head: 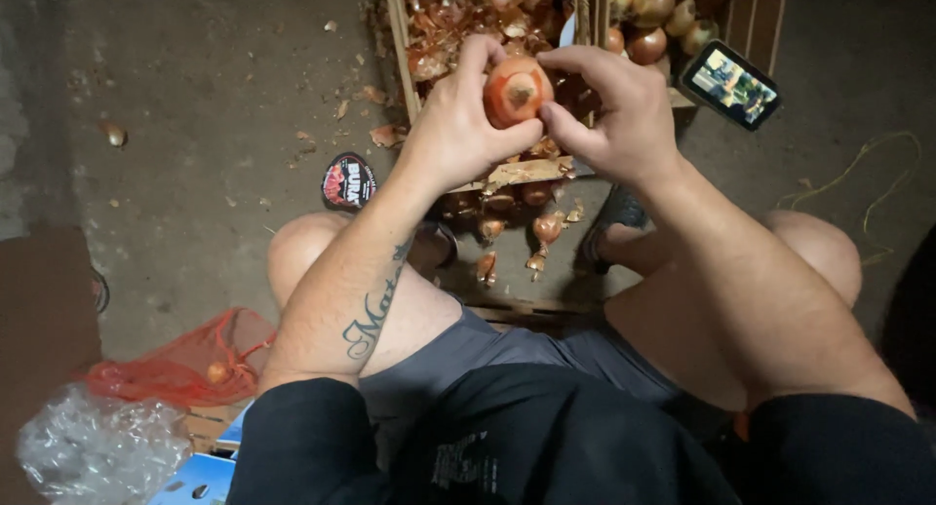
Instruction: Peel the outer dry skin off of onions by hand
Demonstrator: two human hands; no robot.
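An orange-brown onion (516, 89) is held up between both hands, its cut end facing me. My left hand (456, 125) grips it from the left with fingers curled over the top. From the right, my right hand (616, 105) pinches its skin with thumb and fingertips. Both hands hover over a wooden crate (399, 47) filled with loose onion skins. I sit with bare knees on either side of the crate.
A second crate section (651, 18) at the top holds several whole onions. A phone (731, 84) with a lit screen leans at the crate's right. A red mesh bag (185, 369) and crumpled clear plastic (97, 446) lie at lower left. Peels are scattered over the concrete floor (195, 125).
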